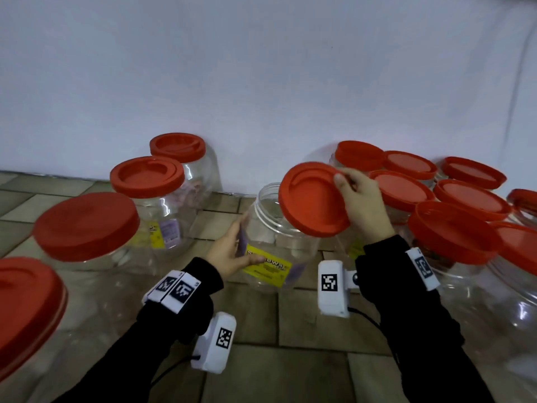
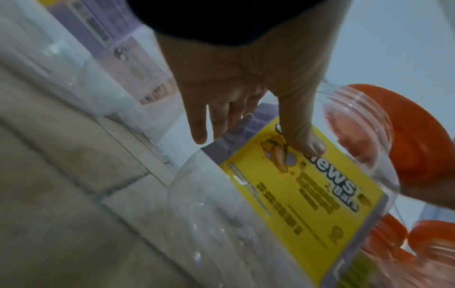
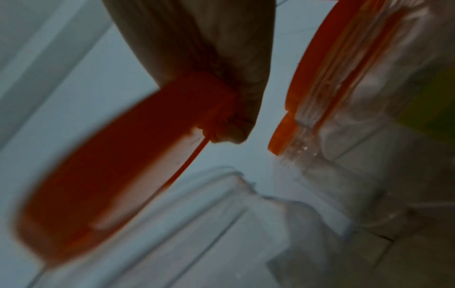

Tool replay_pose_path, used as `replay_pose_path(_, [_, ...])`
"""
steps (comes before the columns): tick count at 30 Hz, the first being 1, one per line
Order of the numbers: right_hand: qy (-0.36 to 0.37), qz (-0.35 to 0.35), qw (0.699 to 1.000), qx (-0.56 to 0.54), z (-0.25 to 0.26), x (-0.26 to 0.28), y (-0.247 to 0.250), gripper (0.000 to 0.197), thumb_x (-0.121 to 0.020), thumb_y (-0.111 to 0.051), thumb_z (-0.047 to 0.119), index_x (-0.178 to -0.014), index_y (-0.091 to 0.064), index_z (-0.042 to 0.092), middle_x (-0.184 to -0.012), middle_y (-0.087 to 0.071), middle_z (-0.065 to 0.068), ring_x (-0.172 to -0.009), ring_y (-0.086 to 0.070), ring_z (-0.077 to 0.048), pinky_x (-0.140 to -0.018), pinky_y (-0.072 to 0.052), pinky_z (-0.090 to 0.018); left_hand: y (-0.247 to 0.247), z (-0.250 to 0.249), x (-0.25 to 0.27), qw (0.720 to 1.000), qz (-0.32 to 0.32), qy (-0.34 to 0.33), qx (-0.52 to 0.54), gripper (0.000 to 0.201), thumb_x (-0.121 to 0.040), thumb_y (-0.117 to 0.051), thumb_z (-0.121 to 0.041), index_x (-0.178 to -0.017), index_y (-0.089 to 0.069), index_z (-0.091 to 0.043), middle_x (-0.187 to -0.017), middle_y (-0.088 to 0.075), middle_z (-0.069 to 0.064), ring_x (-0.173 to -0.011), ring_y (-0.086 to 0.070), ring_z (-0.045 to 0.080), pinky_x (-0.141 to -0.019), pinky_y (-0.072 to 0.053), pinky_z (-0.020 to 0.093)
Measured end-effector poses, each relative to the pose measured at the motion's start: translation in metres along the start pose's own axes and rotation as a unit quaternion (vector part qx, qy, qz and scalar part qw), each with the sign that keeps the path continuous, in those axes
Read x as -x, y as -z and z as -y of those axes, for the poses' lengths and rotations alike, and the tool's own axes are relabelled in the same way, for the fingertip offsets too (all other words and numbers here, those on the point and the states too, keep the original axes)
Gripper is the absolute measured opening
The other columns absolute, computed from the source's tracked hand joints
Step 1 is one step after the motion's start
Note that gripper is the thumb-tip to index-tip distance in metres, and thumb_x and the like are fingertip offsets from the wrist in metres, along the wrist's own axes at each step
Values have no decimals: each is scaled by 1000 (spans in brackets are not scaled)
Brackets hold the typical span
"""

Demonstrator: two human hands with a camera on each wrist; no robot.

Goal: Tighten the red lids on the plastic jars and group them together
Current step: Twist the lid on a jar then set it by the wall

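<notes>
1. While the left hand (image 1: 229,251) gripped the open jar (image 1: 279,242) on the floor's centre, the right hand (image 1: 361,205) pinched the red lid (image 1: 312,199) above its mouth.
2. Both seemed light, slick plastic; the lid's rim offered the best hold.

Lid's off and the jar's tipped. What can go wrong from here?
1. The right hand pinches the red lid only at its edge, tilted beside the mouth of the open jar; it may go on crooked and cross-thread.
2. The left hand steadies the tipped jar with a light-looking side grip on the label; twisting could spin or roll it.
3. Lidded jars crowd the right hand, so a knock is possible.
</notes>
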State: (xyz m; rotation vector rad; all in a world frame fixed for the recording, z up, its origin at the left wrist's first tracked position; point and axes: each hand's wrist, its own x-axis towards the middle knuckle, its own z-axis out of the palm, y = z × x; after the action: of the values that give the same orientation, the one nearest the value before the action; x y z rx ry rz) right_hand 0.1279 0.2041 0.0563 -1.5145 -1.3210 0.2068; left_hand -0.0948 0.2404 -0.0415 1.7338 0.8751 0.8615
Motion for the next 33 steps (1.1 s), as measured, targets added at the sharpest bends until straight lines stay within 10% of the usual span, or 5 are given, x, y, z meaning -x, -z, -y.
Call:
replay_pose_path(10, [-58, 125, 988, -69, -16, 31, -13, 17, -95, -45, 6, -101, -58, 14, -90, -59, 4, -80, -53, -4, -67, -39, -3, 20, -30, 22, 988, 47, -85, -119, 81, -58, -58, -76, -126, -20, -53, -140, -40, 4, -131, -35, 17, -108, -31, 44])
replay_pose_path(16, [-51, 159, 986, -2, -19, 43, -6, 24, -96, -45, 25, -112, -60, 16, -115, -58, -5, -105, -53, -15, -87, -36, -23, 8, -35, 27, 971, 4, -105, -216, 92, -46, -56, -82, -124, -15, -55, -138, -41, -1, -127, -37, 13, -105, -29, 34])
replay_pose_path(20, [-67, 263, 962, 12, 3, 48, 16, 62, -78, -35, 73, -127, -46, 36, -120, -46, 3, -114, -43, -10, -103, -32, -34, 3, -40, 27, 962, -11, -112, -248, 103, -43, -50, -84, -132, -20, -41, -135, -44, -1, -124, -39, 16, -101, -30, 32])
replay_pose_path(25, [-72, 355, 922, 135, 13, 42, 32, 100, -60, -49, 84, -143, -17, 39, -142, -30, 2, -127, -36, -18, -100, -42, -45, 3, -37, 18, 961, 6, -125, -248, 100, -43, -42, -92, -129, -21, -44, -134, -46, 0, -123, -41, 19, -102, -33, 39])
replay_pose_path(33, [75, 380, 913, 132, 16, 51, 39, 105, -63, -82, 37, -131, -5, 57, -140, -15, 11, -128, -24, -9, -102, -31, -28, 11, -38, 19, 969, 30, -127, -211, 95, -45, -47, -90, -125, -20, -47, -126, -41, -9, -121, -39, 14, -99, -30, 31])
